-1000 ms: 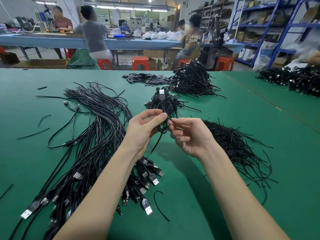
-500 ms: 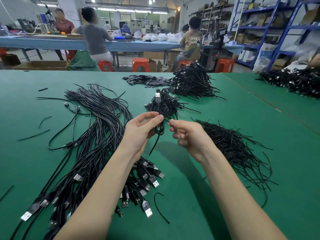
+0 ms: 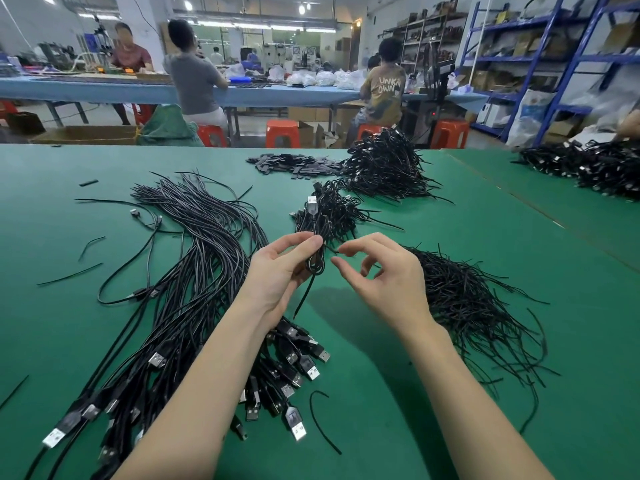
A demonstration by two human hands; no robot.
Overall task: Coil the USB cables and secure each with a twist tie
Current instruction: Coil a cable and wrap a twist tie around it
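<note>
My left hand (image 3: 277, 271) pinches the coiled black USB cable (image 3: 316, 258) upright so my right hand (image 3: 388, 282), fingers (image 3: 341, 266) loosely curled and empty, can twist its thin black wire tie (image 3: 330, 249)

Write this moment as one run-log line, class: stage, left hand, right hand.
stage: tying coil | left hand: holds coiled cable above table | right hand: fingertips at twist tie, grip unclear

Bare green mat (image 3: 398, 403) between my forearms, one stray tie (image 3: 320, 422) there. Uncoiled cable heap (image 3: 180, 271) blocks my left, twist tie pile (image 3: 464, 299) my right, coiled bundles (image 3: 332, 209) ahead.
</note>
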